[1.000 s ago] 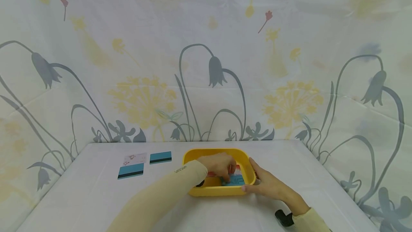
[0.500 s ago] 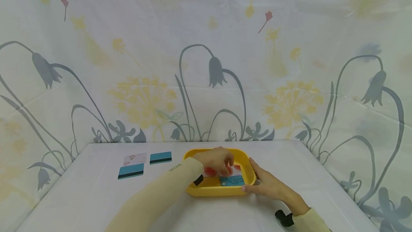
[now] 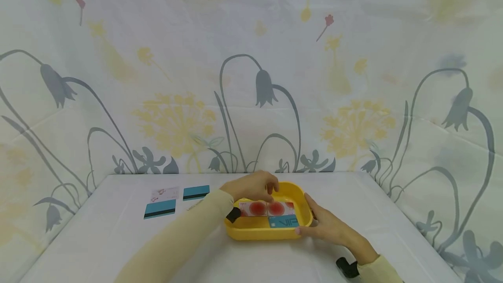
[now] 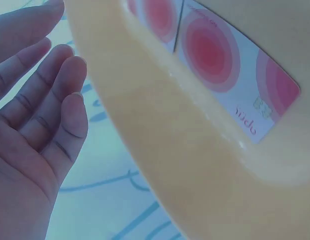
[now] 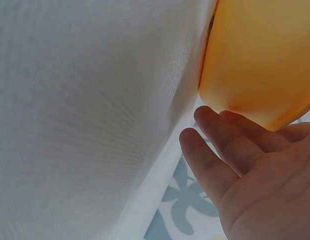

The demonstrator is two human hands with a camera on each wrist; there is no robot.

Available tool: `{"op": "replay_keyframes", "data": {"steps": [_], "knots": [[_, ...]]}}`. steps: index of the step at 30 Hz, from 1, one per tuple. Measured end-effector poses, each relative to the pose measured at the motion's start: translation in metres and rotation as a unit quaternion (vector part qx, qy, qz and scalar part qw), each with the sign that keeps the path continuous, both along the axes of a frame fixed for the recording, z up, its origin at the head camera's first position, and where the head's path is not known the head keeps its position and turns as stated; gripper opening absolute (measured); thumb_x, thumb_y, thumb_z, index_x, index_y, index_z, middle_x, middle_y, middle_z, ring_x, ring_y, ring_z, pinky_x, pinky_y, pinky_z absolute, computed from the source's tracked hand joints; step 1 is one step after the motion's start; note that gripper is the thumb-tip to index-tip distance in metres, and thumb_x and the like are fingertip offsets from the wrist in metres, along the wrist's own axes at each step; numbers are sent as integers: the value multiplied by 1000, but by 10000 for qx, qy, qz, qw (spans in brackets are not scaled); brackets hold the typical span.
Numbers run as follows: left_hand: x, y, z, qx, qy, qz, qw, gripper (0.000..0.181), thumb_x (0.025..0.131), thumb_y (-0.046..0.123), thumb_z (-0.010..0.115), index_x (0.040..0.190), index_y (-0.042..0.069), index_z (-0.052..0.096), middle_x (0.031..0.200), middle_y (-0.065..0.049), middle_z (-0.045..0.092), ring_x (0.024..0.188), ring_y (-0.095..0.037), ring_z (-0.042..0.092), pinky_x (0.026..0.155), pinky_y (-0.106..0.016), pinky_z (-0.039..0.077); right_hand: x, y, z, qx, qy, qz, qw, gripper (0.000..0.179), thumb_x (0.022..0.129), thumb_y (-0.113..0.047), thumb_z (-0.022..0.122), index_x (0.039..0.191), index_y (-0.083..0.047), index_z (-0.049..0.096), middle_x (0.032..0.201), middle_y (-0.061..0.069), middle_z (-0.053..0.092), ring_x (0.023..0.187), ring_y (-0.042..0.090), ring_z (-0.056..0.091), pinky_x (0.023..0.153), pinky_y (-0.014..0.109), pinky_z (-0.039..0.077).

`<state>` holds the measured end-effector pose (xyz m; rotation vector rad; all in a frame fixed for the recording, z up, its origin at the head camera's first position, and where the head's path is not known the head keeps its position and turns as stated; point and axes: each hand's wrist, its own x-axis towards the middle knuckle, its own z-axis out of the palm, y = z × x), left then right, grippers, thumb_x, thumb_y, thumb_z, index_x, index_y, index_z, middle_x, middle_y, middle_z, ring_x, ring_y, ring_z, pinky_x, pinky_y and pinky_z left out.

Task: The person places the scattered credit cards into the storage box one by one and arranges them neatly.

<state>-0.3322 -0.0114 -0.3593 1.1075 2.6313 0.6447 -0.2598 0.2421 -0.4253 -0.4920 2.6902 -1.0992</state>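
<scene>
My left hand (image 3: 251, 185) is over the back left of a yellow plastic tray (image 3: 263, 234), its fingers loosely bent with nothing between them. In the left wrist view those fingers (image 4: 60, 107) are beside the tray's outer wall. Two white cards with red circles, a left one (image 3: 251, 208) and a right one (image 3: 284, 208), lie side by side in the tray. Before them lies a blue card marked VIP (image 3: 284, 221). My right hand (image 3: 330, 226) holds the tray's right end, thumb at the front corner and fingers along the side; two fingertips stand off the wall in the right wrist view.
Left of the tray, two blue cards with dark stripes, a nearer one (image 3: 159, 208) and a farther one (image 3: 196, 192), lie on the white table (image 3: 98, 239) near a pale floral card (image 3: 167, 193). A flower-patterned cloth (image 3: 259, 134) rises behind the table.
My left hand has come up from the blue VIP card and moved left and back, uncovering the cards in the tray. The right hand and the tray stay in place.
</scene>
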Motion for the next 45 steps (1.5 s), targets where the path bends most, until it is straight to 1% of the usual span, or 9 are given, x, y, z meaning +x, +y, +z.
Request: {"op": "replay_keyframes", "data": {"steps": [4, 10, 18, 22, 25, 29, 36, 38, 45], "knots": [[5, -11, 3, 155, 10, 112, 9998, 22, 83, 18, 76, 103, 14, 67, 84, 8, 59, 78, -10, 54, 70, -19, 48, 0, -1, -1, 52, -48, -41, 10000, 108, 78, -49, 73, 153, -4, 9, 154, 18, 24, 131, 33, 40, 104, 58, 30], [16, -26, 1, 373, 45, 329, 9988, 21, 84, 17, 74, 104, 15, 67, 83, 8, 59, 76, -10, 54, 66, -19, 49, -1, -1, -2, 136, -36, -88, 9999, 109, 77, -52, 73, 153, -5, 9, 154, 17, 25, 132, 33, 39, 105, 58, 29], [31, -46, -3, 771, 136, 471, 9958, 18, 86, 17, 72, 103, 17, 66, 86, 10, 59, 79, -8, 54, 72, -18, 49, 1, 0, -1, 111, 31, -30, 9999, 108, 78, -49, 72, 153, -4, 9, 154, 19, 25, 130, 33, 41, 104, 58, 30], [37, -56, -6, 806, 370, 547, 9946, 18, 86, 17, 72, 103, 15, 66, 89, 8, 60, 79, -8, 55, 72, -19, 49, 0, 0, -3, 143, 44, -57, 9999, 109, 78, -50, 73, 153, -4, 9, 153, 19, 27, 128, 32, 43, 104, 57, 31], [43, -65, -7, 800, 506, 646, 9934, 19, 86, 18, 71, 104, 14, 66, 92, 4, 62, 80, -10, 55, 74, -20, 49, 0, 0, -3, 130, 51, -48, 9999, 108, 78, -49, 73, 153, -4, 9, 153, 19, 27, 128, 32, 43, 104, 57, 31], [49, -83, -9, 860, 583, 783, 9915, 21, 87, 18, 71, 106, 13, 65, 95, -2, 63, 82, -14, 55, 75, -23, 49, -1, 0, -3, 119, 68, -24, 9999, 107, 79, -49, 72, 153, -4, 9, 153, 19, 27, 128, 32, 43, 104, 57, 31], [55, -121, -20, 970, 761, 816, 9890, 20, 87, 13, 71, 106, 10, 65, 92, 5, 60, 81, -13, 55, 73, -28, 52, -1, -1, -3, 83, 6, -10, 10000, 107, 78, -49, 73, 153, -5, 9, 153, 18, 27, 128, 31, 43, 103, 57, 32], [55, -132, -22, 1057, 776, 816, 9880, 20, 86, 12, 71, 105, 9, 65, 91, 6, 59, 80, -12, 54, 73, -32, 53, -2, -1, -3, 65, -12, -7, 10000, 107, 78, -49, 73, 153, -6, 9, 153, 18, 26, 128, 31, 43, 103, 57, 32], [57, -169, -30, 1075, 1045, 1021, 9834, 18, 83, 10, 73, 100, 9, 65, 86, 9, 58, 76, -12, 55, 71, -31, 51, -1, -1, -2, 104, 17, -22, 9999, 107, 78, -49, 72, 153, -6, 9, 153, 18, 27, 126, 30, 44, 103, 57, 33]]}}
